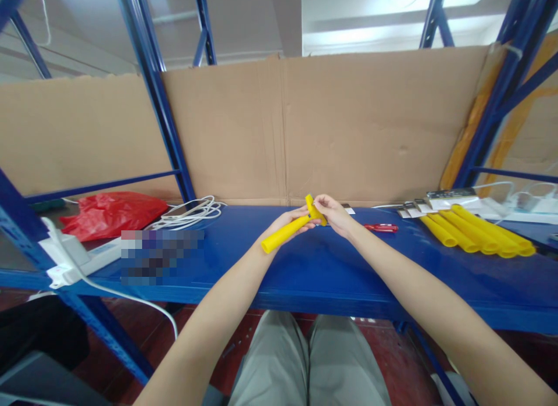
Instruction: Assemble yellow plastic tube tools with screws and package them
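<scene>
My left hand (293, 221) is closed around a yellow tube-handled tool (285, 234) whose short yellow head stands crosswise at its far end. The tube's round end points down toward my left wrist. At the head, my right hand (332, 213) pinches with thumb and fingertips; whether a small part sits between them is too small to tell. Both hands are held over the blue shelf (314, 272). Just right of my right hand lies a red screwdriver (382, 227).
Several yellow tubes (479, 234) with packaged pieces (436, 202) lie on the right. To the left are a red plastic bag (115, 214), coiled white cable (192, 214) and a white power strip (93, 263). Cardboard (370, 127) backs the shelf between blue posts (159, 98).
</scene>
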